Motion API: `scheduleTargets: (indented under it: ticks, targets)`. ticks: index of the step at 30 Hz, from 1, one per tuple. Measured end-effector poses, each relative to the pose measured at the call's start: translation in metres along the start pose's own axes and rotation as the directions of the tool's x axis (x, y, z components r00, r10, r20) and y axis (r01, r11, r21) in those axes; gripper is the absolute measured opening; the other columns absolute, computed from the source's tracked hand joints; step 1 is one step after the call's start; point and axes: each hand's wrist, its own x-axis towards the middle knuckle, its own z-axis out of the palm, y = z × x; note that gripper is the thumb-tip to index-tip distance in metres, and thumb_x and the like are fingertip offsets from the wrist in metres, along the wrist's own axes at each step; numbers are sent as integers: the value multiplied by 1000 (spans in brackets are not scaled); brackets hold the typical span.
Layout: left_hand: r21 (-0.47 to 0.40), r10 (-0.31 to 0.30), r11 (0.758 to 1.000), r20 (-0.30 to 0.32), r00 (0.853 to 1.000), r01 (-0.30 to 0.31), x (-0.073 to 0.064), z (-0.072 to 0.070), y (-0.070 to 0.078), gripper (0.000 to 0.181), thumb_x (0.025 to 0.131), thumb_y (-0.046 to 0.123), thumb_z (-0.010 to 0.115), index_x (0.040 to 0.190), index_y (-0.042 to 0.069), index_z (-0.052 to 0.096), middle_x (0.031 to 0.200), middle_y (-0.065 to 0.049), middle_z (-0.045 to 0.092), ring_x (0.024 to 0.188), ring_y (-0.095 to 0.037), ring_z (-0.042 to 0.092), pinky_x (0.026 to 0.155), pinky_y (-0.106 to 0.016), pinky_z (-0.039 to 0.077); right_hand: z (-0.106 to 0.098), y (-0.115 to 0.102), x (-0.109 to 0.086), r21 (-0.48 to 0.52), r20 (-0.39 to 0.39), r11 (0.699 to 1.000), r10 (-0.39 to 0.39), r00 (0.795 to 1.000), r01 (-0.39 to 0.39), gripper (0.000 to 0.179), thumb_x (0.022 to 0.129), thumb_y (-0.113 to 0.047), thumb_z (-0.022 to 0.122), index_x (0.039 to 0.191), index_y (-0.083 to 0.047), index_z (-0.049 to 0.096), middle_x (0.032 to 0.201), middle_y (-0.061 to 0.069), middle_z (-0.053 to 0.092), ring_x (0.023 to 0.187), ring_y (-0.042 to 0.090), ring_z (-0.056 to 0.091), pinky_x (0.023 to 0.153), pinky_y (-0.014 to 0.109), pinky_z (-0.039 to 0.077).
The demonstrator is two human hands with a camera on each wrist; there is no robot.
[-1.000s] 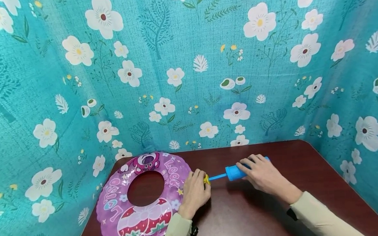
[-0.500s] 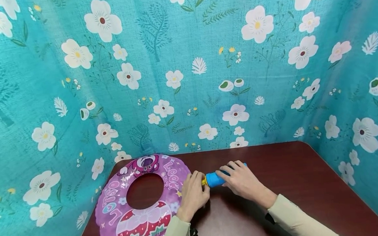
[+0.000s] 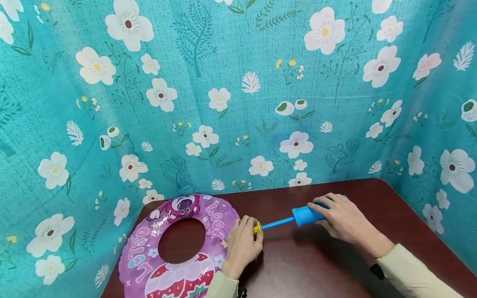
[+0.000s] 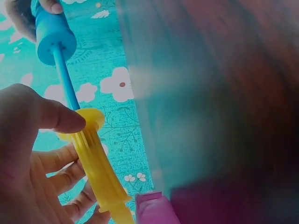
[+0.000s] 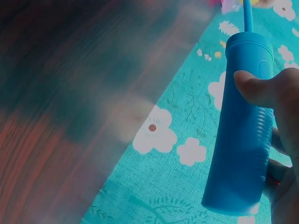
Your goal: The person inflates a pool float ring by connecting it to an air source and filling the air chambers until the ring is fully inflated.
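Observation:
My left hand grips the yellow nozzle end of a hand air pump, its thumb on the yellow flange. The nozzle tip points toward a pink piece at the bottom of the left wrist view. My right hand holds the pump's blue barrel, with the thumb along its side. Between the hands a thin blue rod shows, drawn well out of the barrel. A purple swim ring with strawberry and bear prints lies flat at the left, its right edge partly behind my left hand.
The dark red-brown table reflects light under both hands. A teal cloth with white flowers hangs along the back and both sides of the table.
The right hand moved left with the barrel, pushing the rod in, then moved back right, drawing it out again. The left hand has stayed at the yellow nozzle end beside the ring.

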Motion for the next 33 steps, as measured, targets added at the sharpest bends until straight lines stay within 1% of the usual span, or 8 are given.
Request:
scheduleTargets:
  ticks: [3,5,14,18,21,26,29,33]
  targets:
    - [7,4,1000,-5,1000,-4,1,-1,2,23,91,25,76,108,12,68,100,-1,64,88,-20,55,73,-34,53,0,2,1,-10,-16,1000,-24,1000,24,72,68,-31,100,132,-12,73,119,13,73,106,36,67,84,55,60]
    - [10,3,1000,-5,1000,-3,-1,-1,2,23,90,23,76,108,11,68,99,-1,63,88,-20,55,73,-34,53,2,-3,7,-17,-28,998,-54,998,53,72,69,-32,100,132,-12,73,119,13,73,105,37,67,84,55,60]
    - [-5,-8,1000,-7,1000,8,0,-2,0,25,89,21,75,109,9,68,100,-2,62,87,-19,52,76,-34,52,24,-47,45,-53,-46,991,-126,991,123,57,79,-39,95,129,-19,75,117,9,74,103,33,68,87,51,59]
    - [-4,-4,1000,-9,1000,4,1,-3,-1,27,89,22,75,111,9,68,102,-2,63,88,-19,52,76,-33,53,34,-62,56,-47,-41,990,-138,990,136,53,84,-41,91,130,-20,76,117,8,74,102,31,68,86,47,58]
    - [10,5,1000,-13,1000,-5,1,-2,1,28,89,22,75,112,9,68,102,-3,63,87,-19,52,75,-33,52,35,-68,57,-40,-27,992,-125,992,123,52,85,-42,90,131,-20,76,118,7,74,102,29,67,86,47,58]
    - [13,13,1000,-27,1000,-13,1,0,2,26,88,24,76,110,10,68,100,-1,63,87,-19,52,73,-33,51,30,-58,46,-43,11,995,-90,996,90,55,84,-45,90,132,-22,75,119,5,74,104,29,68,87,48,59]
    - [11,15,1000,-28,1000,-14,1,1,1,23,89,23,76,108,12,68,99,0,63,87,-20,53,72,-33,51,22,-42,32,-40,16,996,-73,997,74,60,80,-44,93,132,-20,75,119,6,75,104,30,68,88,50,59]
    - [13,20,1000,-40,999,-20,0,1,-1,23,88,23,77,107,13,68,98,0,64,86,-20,54,70,-32,50,9,-19,13,-21,-6,998,-58,998,58,67,71,-39,99,129,-14,75,117,7,76,102,31,69,87,50,59]
